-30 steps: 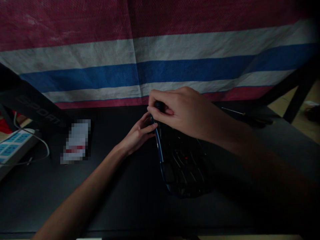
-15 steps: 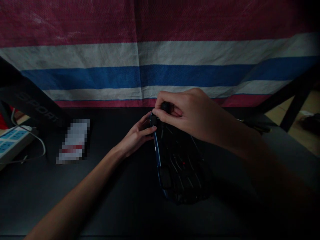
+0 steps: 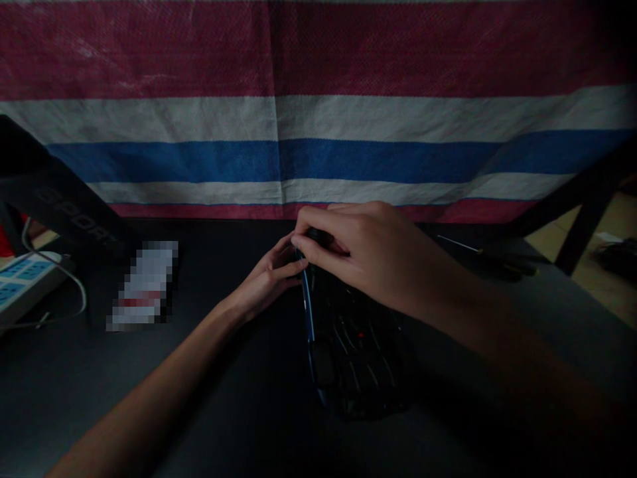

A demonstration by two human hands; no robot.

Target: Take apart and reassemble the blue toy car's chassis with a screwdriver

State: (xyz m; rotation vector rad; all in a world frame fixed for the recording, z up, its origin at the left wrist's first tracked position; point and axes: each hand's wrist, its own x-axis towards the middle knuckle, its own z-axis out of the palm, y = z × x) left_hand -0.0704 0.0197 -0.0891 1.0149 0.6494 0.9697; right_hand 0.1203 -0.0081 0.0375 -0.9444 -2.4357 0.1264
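Note:
A toy car (image 3: 371, 372) lies on the dark table, black underside up, with a blue body edge along its left side. My left hand (image 3: 263, 285) holds the car's far left corner, thumb on the edge and fingers round the end. Over that far end, my right hand (image 3: 358, 242) is closed, thumb and forefinger pinching a black round-ended object (image 3: 318, 236). Its lower part is hidden, so its kind is unclear. The right hand covers much of the car's far half. One wheel (image 3: 323, 362) shows at the near left, and a small red spot (image 3: 361, 335) marks the underside.
A screwdriver (image 3: 478, 251) with a thin metal shaft lies at the right. Left of my hands are a blurred-out white packet (image 3: 144, 285) and a white power strip (image 3: 22, 275) with a cable. Behind the table (image 3: 239, 411) hangs a striped sheet (image 3: 199, 159).
My right hand has shifted slightly left and lower in view, its fingers still round the black object. The whole scene sits a little lower. More of the screwdriver at the right shows.

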